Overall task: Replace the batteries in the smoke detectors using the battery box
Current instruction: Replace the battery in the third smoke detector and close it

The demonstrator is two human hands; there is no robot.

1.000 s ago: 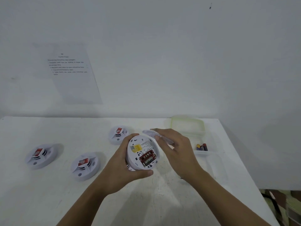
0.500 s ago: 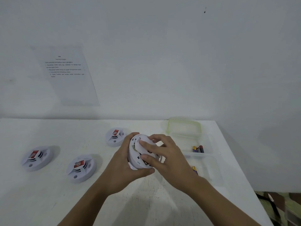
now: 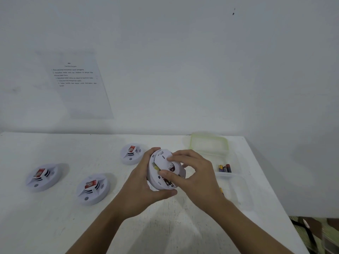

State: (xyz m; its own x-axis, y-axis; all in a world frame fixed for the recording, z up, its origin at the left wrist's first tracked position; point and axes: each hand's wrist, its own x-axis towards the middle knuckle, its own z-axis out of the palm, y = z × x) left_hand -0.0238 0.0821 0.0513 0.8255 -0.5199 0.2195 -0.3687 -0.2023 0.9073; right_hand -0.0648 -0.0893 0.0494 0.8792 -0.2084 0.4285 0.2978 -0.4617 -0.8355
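Gripping the round white plastic smoke detector (image 3: 155, 178), left hand (image 3: 141, 186); right hand (image 3: 195, 174) pinching its flat cover (image 3: 163, 159).

Only two hands and two forearms of the person show, coming in from the near edge. The left hand (image 3: 145, 182) and the right hand (image 3: 194, 173) are bare, with slim fingers and short, trimmed nails. One nail shows on the left thumb (image 3: 173, 192), one on the right thumb (image 3: 163, 173) and one on the right forefinger (image 3: 169, 159). Low ridges of knuckles and tendons cross the back of the right hand. The left forearm (image 3: 102, 230) and the right forearm (image 3: 244, 222) are bare from wrist to near edge. Both are lean and smooth, narrow at the wrist and broader toward the near edge.
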